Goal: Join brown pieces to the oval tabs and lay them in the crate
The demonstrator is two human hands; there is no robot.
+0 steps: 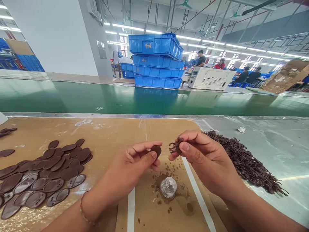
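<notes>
Disc [156, 150] and sprig [179, 143] are up off the cardboard [113, 130], near each other but apart. Our thumb and fingers cover much of the disc, so we cannot make out its far face; the sprig's right end is hidden in our grip, its thin legs pointing left. Beyond the right hand, the sprig heap [246, 161] is partly covered; the disc pile [54, 162] runs off the left edge. What the crusted cup [168, 187] contains, we cannot tell. Both forearms, cut off below, slant inward; our left hand [138, 158] pinches the disc, our right hand [205, 158] the sprig.
</notes>
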